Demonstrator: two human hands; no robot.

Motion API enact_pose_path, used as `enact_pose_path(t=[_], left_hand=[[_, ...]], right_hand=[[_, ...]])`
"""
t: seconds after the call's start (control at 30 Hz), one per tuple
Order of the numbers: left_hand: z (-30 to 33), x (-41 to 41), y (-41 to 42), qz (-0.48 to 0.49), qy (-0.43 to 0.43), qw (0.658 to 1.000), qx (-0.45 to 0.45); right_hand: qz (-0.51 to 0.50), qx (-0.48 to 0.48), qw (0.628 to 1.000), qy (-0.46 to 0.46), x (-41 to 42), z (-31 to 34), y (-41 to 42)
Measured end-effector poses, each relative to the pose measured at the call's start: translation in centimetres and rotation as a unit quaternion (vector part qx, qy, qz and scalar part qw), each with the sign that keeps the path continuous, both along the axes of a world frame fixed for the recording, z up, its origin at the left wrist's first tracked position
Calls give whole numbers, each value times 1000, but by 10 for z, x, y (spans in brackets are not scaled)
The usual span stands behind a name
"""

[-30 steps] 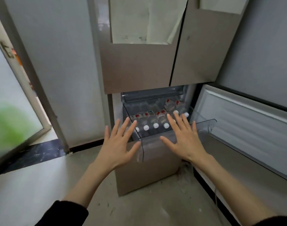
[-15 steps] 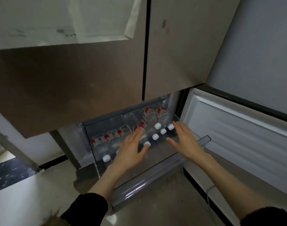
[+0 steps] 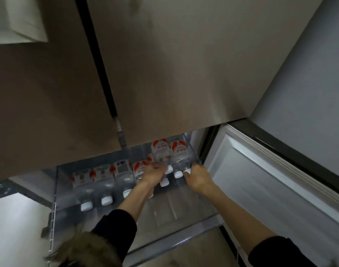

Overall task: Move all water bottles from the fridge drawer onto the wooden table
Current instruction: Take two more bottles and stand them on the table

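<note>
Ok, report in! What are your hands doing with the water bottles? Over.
Left hand closing on a bottle neck. Right hand at the rightmost bottle. Water bottles all lying in the fridge drawer. Nothing blocking.

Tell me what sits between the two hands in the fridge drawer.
In the head view, between the left hand and the right hand lie white bottle caps of water bottles lying on their sides in the drawer.
</note>
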State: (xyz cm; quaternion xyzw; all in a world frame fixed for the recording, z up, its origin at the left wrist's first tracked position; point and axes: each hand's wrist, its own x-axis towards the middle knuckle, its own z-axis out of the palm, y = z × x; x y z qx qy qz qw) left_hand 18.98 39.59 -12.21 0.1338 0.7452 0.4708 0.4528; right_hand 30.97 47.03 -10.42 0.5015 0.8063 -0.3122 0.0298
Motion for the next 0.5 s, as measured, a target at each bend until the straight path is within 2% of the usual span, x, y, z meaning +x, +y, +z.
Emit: enact_pose_path(t=[0.13,0.27,0.4,0.5], left_hand=[[-9,-3,11,57,-105,993,-9],[-17,-3,16,89,-223,970,26],[-20,-2,11,127,-216,966,59],[-21,-7,4,172,-179,966,70]], right_hand=[[-5,-20,1000,-1,-8,-11,2],[-22,-20,1000,-5,-14,-13,5],[-90,-20,995,35,-22,-18,2],[-101,-32,992,62,-26,-19,-4]])
